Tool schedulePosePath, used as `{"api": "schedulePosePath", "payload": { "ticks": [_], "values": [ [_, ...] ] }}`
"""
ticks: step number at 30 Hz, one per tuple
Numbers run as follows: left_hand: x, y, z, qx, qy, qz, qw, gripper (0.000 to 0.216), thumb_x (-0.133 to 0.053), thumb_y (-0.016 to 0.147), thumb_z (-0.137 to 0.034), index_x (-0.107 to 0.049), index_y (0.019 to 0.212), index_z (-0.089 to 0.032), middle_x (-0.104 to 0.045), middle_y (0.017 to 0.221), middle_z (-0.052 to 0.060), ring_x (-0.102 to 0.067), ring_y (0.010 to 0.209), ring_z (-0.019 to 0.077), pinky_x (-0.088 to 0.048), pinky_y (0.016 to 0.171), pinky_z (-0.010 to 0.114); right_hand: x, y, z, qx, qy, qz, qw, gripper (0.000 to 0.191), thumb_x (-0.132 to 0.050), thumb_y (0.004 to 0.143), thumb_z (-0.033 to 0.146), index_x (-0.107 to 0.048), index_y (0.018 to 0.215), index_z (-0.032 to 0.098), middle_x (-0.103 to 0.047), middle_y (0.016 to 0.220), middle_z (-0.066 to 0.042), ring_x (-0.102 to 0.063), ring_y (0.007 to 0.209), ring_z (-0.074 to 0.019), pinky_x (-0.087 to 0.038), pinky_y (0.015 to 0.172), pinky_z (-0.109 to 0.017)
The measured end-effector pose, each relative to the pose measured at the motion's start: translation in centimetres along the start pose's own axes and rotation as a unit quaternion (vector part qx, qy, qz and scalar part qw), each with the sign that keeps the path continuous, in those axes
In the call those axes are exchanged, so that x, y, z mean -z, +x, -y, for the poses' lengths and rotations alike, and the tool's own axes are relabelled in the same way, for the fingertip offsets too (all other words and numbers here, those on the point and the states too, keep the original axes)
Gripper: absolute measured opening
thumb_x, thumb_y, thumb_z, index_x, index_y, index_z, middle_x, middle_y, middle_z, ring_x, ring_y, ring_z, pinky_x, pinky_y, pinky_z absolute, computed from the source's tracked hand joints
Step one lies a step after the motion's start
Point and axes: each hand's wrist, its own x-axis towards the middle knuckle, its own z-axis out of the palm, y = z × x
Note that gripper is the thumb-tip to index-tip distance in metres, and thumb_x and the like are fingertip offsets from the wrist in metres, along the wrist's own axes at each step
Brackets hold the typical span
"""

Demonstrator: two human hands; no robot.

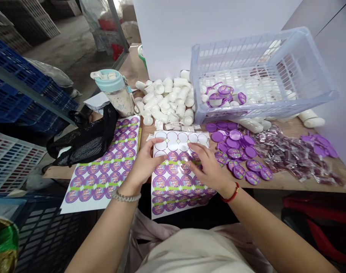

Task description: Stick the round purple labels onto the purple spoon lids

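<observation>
A sheet of round purple stickers lies in front of me, its near part hanging past the table edge. Its upper rows show white circles where stickers are gone. My left hand rests at the sheet's left edge, thumb and index finger apart on top of it. From the right, my right hand reaches over the sheet, with fingers and thumb spread on the boundary between white circles and printed stickers. I see no separate thing in either hand. Right of the sheet lie purple lids, several bearing round stickers.
White cups are heaped behind the sheet. A clear plastic crate holds cups and purple lids. Small dark packets spread at right. More sticker sheets, a black mesh bag and a tumbler stand left.
</observation>
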Motion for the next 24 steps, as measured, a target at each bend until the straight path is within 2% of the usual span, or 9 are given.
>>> {"api": "schedulePosePath", "payload": {
  "ticks": [4,7,9,13,19,24],
  "values": [
    [-0.3,-0.6,-0.5,0.023,0.02,0.037,0.999,0.04,-0.085,0.071,-0.031,-0.077,0.108,-0.019,-0.073,0.109,0.005,-0.065,0.085,0.017,-0.051,0.071,0.027,0.4,1.2,0.6,0.041,-0.011,-0.005,0.999,0.046,-0.056,0.105,0.027,-0.049,0.15,0.023,-0.063,0.147,-0.014,-0.056,0.14,-0.031,-0.048,0.114,-0.054],
    [-0.5,-1.3,-0.7,0.054,0.026,0.054,0.997,0.057,-0.089,0.065,-0.027,-0.075,0.12,-0.02,-0.074,0.101,0.003,-0.062,0.075,0.0144,-0.05,0.068,0.026,-0.1,2.2,1.2,0.06,-0.012,0.0,0.998,0.04,-0.055,0.105,0.026,-0.055,0.144,0.019,-0.064,0.148,-0.015,-0.055,0.143,-0.0303,-0.044,0.118,-0.053],
    [-0.6,-1.6,-0.8,0.043,0.044,0.045,0.997,0.065,-0.089,0.06,-0.02,-0.073,0.123,-0.021,-0.074,0.097,0.001,-0.059,0.069,0.0123,-0.046,0.062,0.024,-0.6,2.8,1.6,0.061,-0.009,0.004,0.998,0.037,-0.055,0.106,0.027,-0.058,0.143,0.019,-0.065,0.148,-0.013,-0.055,0.143,-0.0289,-0.041,0.121,-0.053],
    [-0.9,-2.1,-1.1,-0.017,0.101,0.013,0.995,0.05,-0.081,0.064,-0.018,-0.077,0.114,-0.021,-0.076,0.102,0.002,-0.061,0.072,0.0145,-0.045,0.06,0.023,-1.3,3.4,2.0,0.045,0.009,0.008,0.999,0.029,-0.058,0.107,0.032,-0.066,0.134,0.025,-0.071,0.141,-0.007,-0.061,0.137,-0.0251,-0.039,0.124,-0.051],
    [-1.0,-2.7,-1.2,-0.059,0.187,-0.019,0.98,0.03,-0.079,0.073,-0.024,-0.082,0.103,-0.022,-0.081,0.099,0.004,-0.07,0.081,0.0216,-0.054,0.067,0.03,-1.3,3.4,2.4,0.048,0.034,-0.042,0.997,0.021,-0.057,0.107,0.033,-0.075,0.116,0.027,-0.079,0.122,-0.005,-0.071,0.119,-0.0219,-0.048,0.117,-0.048],
    [-1.2,-3.2,-0.8,-0.093,0.224,-0.049,0.969,0.024,-0.078,0.08,-0.026,-0.085,0.103,-0.027,-0.084,0.107,0.002,-0.075,0.098,0.0259,-0.058,0.087,0.035,-1.3,3.4,3.1,0.066,0.039,-0.119,0.99,0.014,-0.063,0.104,0.026,-0.077,0.106,0.027,-0.082,0.108,-0.003,-0.076,0.103,-0.0191,-0.05,0.115,-0.046]
  ]
}}
